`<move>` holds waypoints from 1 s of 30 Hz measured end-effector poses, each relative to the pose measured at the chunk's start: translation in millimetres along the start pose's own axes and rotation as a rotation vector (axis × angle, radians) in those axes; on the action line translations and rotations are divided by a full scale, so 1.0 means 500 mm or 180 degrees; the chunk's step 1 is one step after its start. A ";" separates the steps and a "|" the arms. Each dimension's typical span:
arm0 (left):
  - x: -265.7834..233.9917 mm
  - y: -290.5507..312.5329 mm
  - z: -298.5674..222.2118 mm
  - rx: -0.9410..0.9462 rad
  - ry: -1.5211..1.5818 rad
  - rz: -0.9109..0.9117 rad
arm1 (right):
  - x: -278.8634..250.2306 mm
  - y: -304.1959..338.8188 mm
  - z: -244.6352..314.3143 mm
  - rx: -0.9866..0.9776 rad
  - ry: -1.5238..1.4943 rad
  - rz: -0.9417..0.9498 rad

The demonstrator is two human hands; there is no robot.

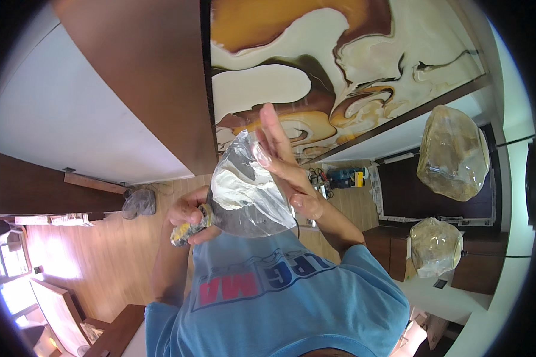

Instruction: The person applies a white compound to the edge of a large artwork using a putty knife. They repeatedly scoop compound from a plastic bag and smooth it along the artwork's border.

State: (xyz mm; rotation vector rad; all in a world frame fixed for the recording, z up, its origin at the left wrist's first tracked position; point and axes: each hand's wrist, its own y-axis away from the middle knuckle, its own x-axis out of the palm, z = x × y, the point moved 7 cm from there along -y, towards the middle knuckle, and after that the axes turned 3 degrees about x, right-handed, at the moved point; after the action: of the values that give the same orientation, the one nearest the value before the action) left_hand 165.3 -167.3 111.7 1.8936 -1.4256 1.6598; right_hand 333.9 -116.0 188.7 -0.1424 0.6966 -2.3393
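My left hand [190, 215] is closed round a stubby handle [184, 234] stained yellow and dark. Joined to or touching it is a broad, rounded, grey, see-through-looking plate [244, 219]. White paste [244, 184] is spread over this plate in thick folds, and its upper tip shines like crinkled film. My right hand [286, 163] stands against the plate's right side, fingers stretched out and white smears on them. A thin edge shows by its thumb; whether the hand also pinches a flat piece there is not clear.
Ahead rises a glossy panel [280, 83] with brown and cream swirls. Two film-wrapped hanging lamps [452, 154] are at the right. Tools, including a blue one [342, 177], lie on the wooden floor [119, 256]. A grey bag [139, 204] sits by the left wall.
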 end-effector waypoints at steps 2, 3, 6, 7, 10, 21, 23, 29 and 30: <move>-0.004 0.014 -0.002 -0.0020 -0.0137 -0.0173 | -0.016 0.005 -0.004 -0.0003 0.0043 -0.0159; -0.006 0.023 -0.002 -0.0095 -0.0267 -0.0271 | -0.029 0.006 -0.003 -0.0023 0.0134 -0.0187; -0.007 0.036 0.002 -0.0121 -0.0351 -0.0381 | -0.067 0.008 -0.004 0.0165 0.0016 -0.0248; -0.007 0.038 0.001 -0.0113 -0.0340 -0.0413 | -0.074 0.004 -0.003 0.0179 -0.0088 -0.0192; -0.007 0.038 -0.003 -0.0021 -0.0206 -0.0538 | -0.077 -0.010 -0.001 0.0282 -0.0573 -0.0187; 0.000 0.022 0.006 -0.0121 -0.0005 -0.0463 | -0.042 -0.051 -0.006 0.0421 -0.0862 0.0607; -0.004 0.028 0.004 -0.0109 -0.0011 -0.0432 | -0.044 -0.046 -0.015 0.0514 -0.0807 0.0589; -0.062 0.079 -0.004 0.0016 -0.0074 -0.0178 | -0.047 -0.044 -0.021 0.0508 -0.0959 0.0535; -0.073 0.096 -0.005 0.0065 -0.0046 -0.0237 | -0.052 -0.049 -0.014 0.0424 -0.1012 0.0516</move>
State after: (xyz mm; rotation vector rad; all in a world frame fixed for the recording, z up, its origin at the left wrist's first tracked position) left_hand 131.0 -171.2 62.3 1.9487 -1.3312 1.6358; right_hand 337.4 -80.9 197.6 -0.3744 0.3801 -2.1343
